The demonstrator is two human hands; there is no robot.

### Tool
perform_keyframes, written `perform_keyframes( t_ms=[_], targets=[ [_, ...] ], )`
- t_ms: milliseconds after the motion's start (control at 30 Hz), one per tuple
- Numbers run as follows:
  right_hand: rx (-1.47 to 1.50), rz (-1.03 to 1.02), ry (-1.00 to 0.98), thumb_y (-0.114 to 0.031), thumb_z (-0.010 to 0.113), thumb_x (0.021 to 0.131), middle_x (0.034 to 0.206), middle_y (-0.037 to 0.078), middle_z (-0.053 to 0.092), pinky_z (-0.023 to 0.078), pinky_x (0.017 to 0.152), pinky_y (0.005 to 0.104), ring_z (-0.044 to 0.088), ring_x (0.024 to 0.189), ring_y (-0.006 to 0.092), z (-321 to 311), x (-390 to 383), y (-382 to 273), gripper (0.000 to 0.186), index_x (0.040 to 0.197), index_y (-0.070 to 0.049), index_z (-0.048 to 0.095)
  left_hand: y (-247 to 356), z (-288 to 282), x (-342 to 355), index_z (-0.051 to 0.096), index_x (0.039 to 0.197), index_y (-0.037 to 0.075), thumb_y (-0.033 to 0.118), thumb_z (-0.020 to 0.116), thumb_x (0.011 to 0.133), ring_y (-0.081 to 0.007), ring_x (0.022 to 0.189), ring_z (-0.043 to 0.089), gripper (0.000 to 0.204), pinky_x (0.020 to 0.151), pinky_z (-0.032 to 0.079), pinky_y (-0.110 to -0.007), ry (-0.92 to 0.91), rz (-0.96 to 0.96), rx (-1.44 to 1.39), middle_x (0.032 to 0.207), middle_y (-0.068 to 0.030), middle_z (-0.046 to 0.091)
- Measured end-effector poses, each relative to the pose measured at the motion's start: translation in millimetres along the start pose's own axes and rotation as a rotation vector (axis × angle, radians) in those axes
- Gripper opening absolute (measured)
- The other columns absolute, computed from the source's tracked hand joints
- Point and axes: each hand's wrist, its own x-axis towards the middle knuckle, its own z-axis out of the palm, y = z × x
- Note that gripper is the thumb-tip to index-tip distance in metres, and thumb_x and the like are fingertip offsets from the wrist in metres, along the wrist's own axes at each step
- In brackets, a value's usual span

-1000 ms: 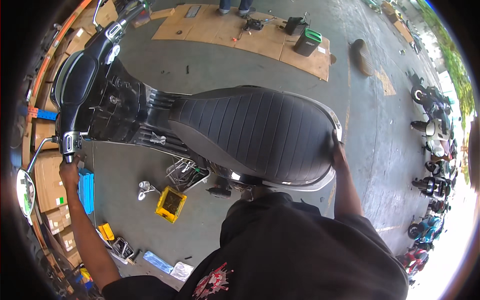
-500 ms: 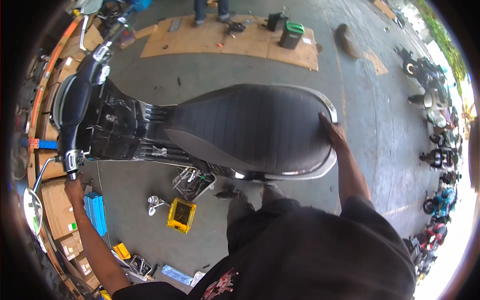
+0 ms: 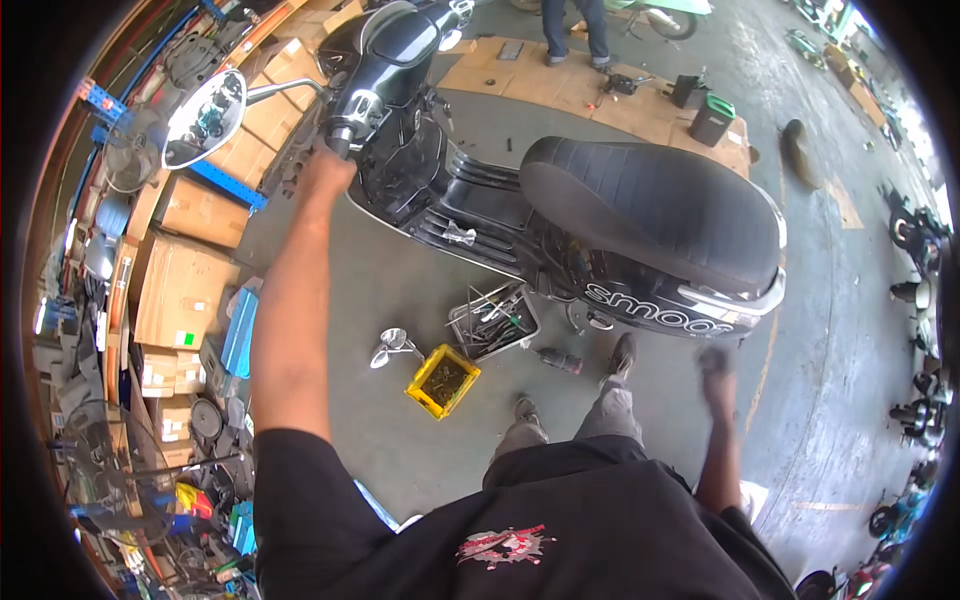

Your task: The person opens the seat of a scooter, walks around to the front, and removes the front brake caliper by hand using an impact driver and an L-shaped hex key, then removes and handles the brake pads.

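A black scooter (image 3: 600, 270) stands across the floor in front of me, its front to the left and its dark ribbed seat (image 3: 660, 205) to the right. My left hand (image 3: 328, 176) is closed round the scooter's near handlebar grip (image 3: 341, 141). From that side of the handlebar a round mirror (image 3: 205, 118) sticks out to the left. My right hand (image 3: 717, 375) hangs below the rear of the scooter, apart from it; motion smears its fingers. A small whitish piece (image 3: 459, 233) lies on the footboard.
Near my feet are a yellow crate (image 3: 443, 382) with small parts, a grey tray (image 3: 535, 320) of tools and loose mirrors (image 3: 392, 345). Shelves with cardboard boxes (image 3: 185, 290) line the left. Beyond, a person (image 3: 575, 30) stands on flattened cardboard (image 3: 560, 88). Parked scooters (image 3: 915, 290) line the right.
My right hand has let go of the seat's rear and dropped toward me. My left hand stays on the handlebar grip. The view has turned, so the scooter now appears slanted and farther right.
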Motion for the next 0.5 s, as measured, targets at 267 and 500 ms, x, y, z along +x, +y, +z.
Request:
perform_keyframes(
  t_ms=[267,500],
  targets=[
    [-0.538,0.080,-0.599,-0.042,0.055,0.089,0.094,0.016,0.066,0.053,0.066,0.0431,0.066,0.075,0.0342,50.2,-366.0,308.0,0.042,0.109,-0.005,0.061,-4.6,-16.5,-16.0,0.064,0.105,0.005,0.015,0.057,0.080,-0.0371,0.105,0.061,0.028,0.088,0.049,-0.047,0.002,0.164,0.127,0.111,-0.0204,0.063],
    [1.086,1.321,0.503,-0.026,0.061,0.088,0.086,0.021,0.064,0.049,0.049,0.0374,0.065,0.067,0.0290,61.1,-539.1,308.6,0.031,0.104,0.001,0.055,9.3,28.2,-40.6,0.046,0.132,0.005,0.028,0.055,0.087,-0.0405,0.115,0.050,0.052,0.086,0.042,-0.059,0.120,0.352,0.602,0.127,-0.0215,0.052]
  ],
)
